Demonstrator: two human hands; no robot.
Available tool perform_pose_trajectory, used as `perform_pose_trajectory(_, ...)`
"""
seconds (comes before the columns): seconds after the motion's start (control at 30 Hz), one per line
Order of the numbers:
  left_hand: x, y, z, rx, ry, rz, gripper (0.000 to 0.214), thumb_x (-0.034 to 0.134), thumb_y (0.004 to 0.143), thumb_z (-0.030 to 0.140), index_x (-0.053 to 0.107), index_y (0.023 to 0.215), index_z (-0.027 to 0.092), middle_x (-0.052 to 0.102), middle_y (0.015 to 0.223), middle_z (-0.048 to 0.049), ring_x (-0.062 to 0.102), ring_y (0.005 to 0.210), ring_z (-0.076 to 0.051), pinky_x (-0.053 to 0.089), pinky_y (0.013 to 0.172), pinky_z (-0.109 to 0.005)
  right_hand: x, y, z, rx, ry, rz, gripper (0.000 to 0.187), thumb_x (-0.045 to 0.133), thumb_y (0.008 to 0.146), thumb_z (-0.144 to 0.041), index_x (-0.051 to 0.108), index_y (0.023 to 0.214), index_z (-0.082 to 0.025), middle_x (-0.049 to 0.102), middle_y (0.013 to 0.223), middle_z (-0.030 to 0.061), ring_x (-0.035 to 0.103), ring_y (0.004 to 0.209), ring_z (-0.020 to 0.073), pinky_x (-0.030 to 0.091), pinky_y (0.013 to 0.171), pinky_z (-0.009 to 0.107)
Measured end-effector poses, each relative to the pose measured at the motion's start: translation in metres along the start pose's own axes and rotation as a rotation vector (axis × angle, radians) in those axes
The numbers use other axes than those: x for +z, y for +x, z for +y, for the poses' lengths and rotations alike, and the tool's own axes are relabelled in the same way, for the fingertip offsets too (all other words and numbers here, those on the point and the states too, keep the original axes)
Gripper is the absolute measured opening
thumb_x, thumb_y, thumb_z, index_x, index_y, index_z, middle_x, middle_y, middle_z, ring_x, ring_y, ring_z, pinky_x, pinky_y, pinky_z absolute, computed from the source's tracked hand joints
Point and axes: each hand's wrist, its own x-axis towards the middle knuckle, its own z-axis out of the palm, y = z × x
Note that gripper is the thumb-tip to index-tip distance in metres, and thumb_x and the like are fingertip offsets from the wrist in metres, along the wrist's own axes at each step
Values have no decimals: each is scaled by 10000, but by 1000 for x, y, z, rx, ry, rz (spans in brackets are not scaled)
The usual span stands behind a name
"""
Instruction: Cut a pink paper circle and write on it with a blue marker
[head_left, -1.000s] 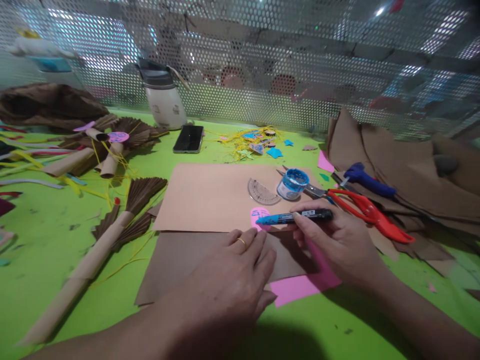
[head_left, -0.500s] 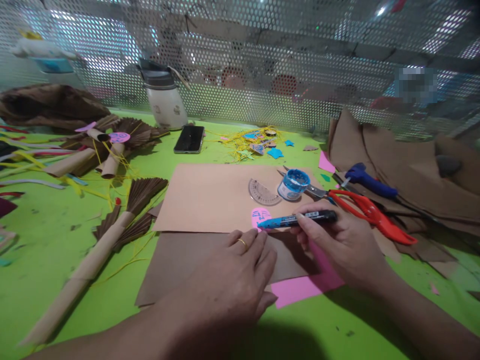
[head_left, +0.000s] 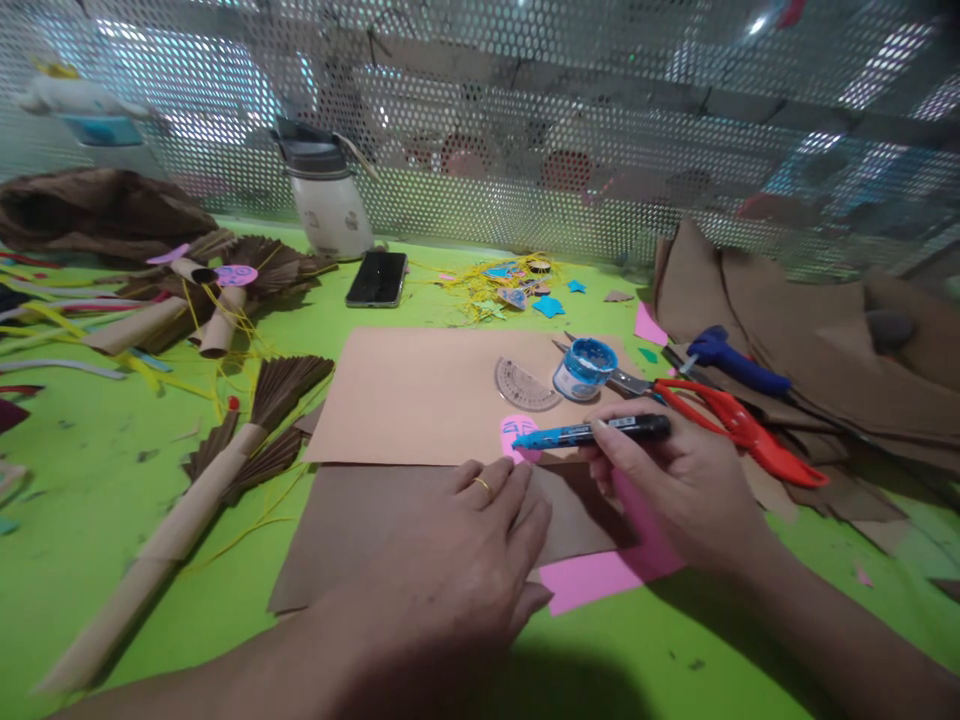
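My right hand (head_left: 675,480) pinches a black and blue marker pen (head_left: 592,433), held nearly level with its blue tip pointing left. The tip rests at a small rounded pink paper (head_left: 510,428) that bears blue marks. My left hand (head_left: 480,550), with a ring on one finger, lies palm down, its fingertips by the lower edge of the pink paper. Beneath it is a brown paper sheet (head_left: 360,510); a lighter tan sheet (head_left: 405,390) lies under the pink piece. Near the marker stand a blue paint jar (head_left: 585,368) and a clear protractor (head_left: 525,388).
Red-handled scissors (head_left: 750,440) and a blue-handled tool (head_left: 735,362) lie at right, before stacked brown paper (head_left: 810,330). A phone (head_left: 376,279) and a bottle (head_left: 326,200) stand farther back. A paper tube with pleated fins (head_left: 180,520) lies at left. Perforated metal mesh (head_left: 480,130) borders the back.
The marker tip has shifted very slightly left and up over the pink paper. My left hand stays in place, and the view has moved a little.
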Motion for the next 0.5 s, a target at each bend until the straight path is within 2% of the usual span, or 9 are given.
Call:
perform_pose_trajectory(0.13,1,0,1,19,5,16,518,449,968,456,537,1316,83,553,1375,-250,543,1245,-389,458,973,-517,-1,1,4,1,-18,-6,222,636,900,-424,638,946,-207,639,615,2,588,514,136,495,453,238)
perform_pose_trajectory(0.5,-3,0,1,4,3,-26,513,455,970,463,527,1325,100,548,1391,-233,529,1271,-370,443,1001,-508,-1,-1,-5,-20,-67,-26,216,620,914,-405,624,906,-190,630,610,-9,585,515,122,507,478,231)
